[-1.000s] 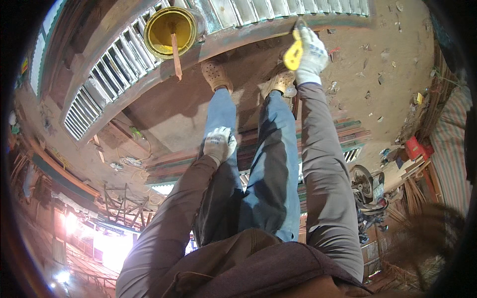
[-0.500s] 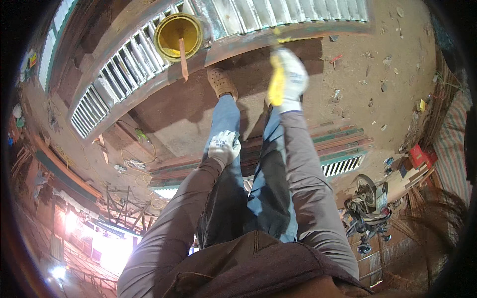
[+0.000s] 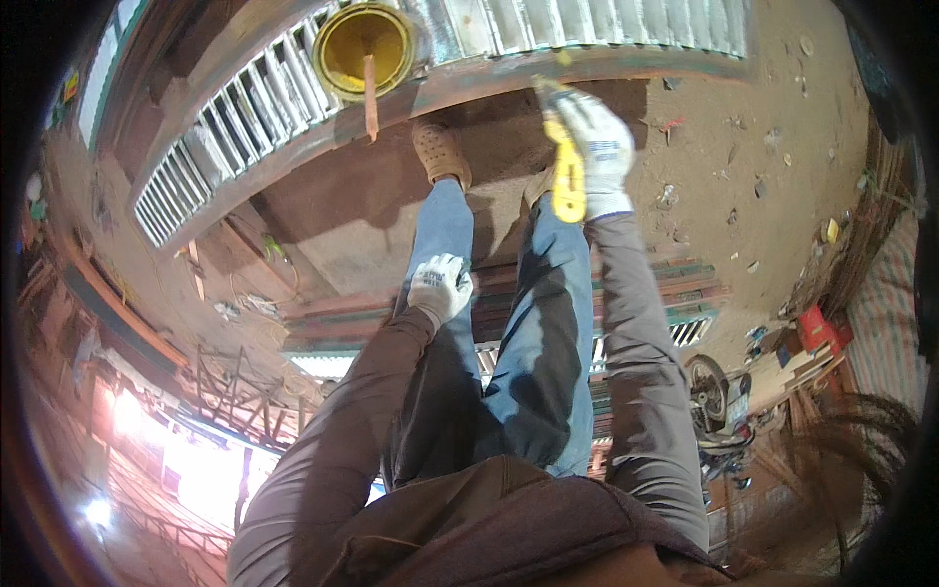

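Your right hand (image 3: 601,147) has its fingers wrapped around the yellow tool (image 3: 568,186). The tool points away from you, with its tip near the close edge of the wood frame (image 3: 479,90). The tip is blurred, so I can't tell if it touches the wood. It may be a brush. Your left hand (image 3: 440,287) rests on your left leg (image 3: 439,220) and holds nothing that I can see. I can't tell how tightly its fingers are bent. The bucket (image 3: 331,54), yellow inside, sits on the pale slats (image 3: 264,103), with a stick (image 3: 371,103) poking out toward you. I think you are partway through working on the frame's edge. The next move seems to call for a steady right hand and a light touch.
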